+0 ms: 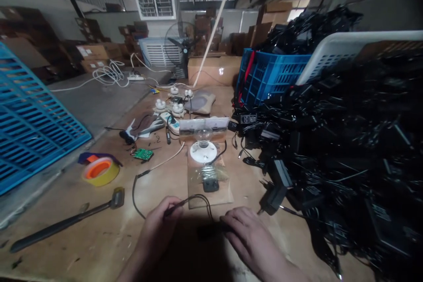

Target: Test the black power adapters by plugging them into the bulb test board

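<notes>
Near the front of the table, my left hand (pixel 161 222) is closed in a pinch on a thin black cable (pixel 197 195). The cable arches across to a dark block, apparently a power adapter (pixel 209 230), lying in deep shadow. My right hand (pixel 249 233) has its fingers closed over the right end of that adapter. Just beyond both hands is a flat board (pixel 194 200) with a black socket (pixel 210 184) taped to it. Behind the socket, a clear bulb (pixel 202 135) stands upright in a white round lamp holder (pixel 200 153). Another black cord (pixel 133 191) runs behind my left hand.
A big pile of black adapters (pixel 330 150) covers the right side, beside a blue crate (pixel 277 75). On the left lie a hammer (pixel 72 221), a tape roll (pixel 102 172) and a green circuit board (pixel 143 154). Another blue crate (pixel 33 119) leans at the far left.
</notes>
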The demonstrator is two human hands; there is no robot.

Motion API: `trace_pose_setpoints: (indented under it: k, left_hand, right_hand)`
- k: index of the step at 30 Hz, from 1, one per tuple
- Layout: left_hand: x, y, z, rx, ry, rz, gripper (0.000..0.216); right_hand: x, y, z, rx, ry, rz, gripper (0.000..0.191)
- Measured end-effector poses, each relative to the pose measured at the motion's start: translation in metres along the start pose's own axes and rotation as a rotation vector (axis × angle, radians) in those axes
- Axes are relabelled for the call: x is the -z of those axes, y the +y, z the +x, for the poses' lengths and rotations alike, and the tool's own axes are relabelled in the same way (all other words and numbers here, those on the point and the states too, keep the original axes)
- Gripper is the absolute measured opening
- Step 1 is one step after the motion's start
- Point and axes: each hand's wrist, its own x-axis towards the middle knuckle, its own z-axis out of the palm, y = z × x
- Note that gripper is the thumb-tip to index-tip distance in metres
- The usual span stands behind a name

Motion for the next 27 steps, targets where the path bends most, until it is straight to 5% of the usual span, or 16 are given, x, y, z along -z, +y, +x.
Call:
trace_pose_setpoints:
  k: [3,11,19,21,25,27]
  left_hand:
    - [-0.024,0.007,-0.013,-0.062,-0.085,0.135,0.017]
    - [-0.055,0.019,-0.018,-0.396,-0.126,0.463,0.018]
    - [-0.046,0.008,-0.019,-0.257,-0.036,0.345,0.022]
    - [-0.041,0.004,-0.021,-0.221,-0.054,0.202,0.014]
    - [-0.025,-0.01,-0.032,-0.169,-0.023,0.017,0.02]
    - [-0.014,-0.017,-0.034,-0.16,-0.05,-0.023,0.018]
  right_hand:
    - [-0.014,-0.001,0.005,-0.011,0.012,0.1,0.031]
    - [-0.001,-0.006,0.019,-0.058,-0.044,0.142,0.029]
    - [0.006,-0.018,0.018,-0.082,0.003,-0.169,0.022]
    - [0.014,-0.009,0.005,-0.1,0.13,-0.194,0.02]
    - [0.018,0.039,-0.031,-0.408,0.56,-0.334,0.096]
    - [0.013,0.061,-0.042,-0.51,0.576,-0.256,0.091]
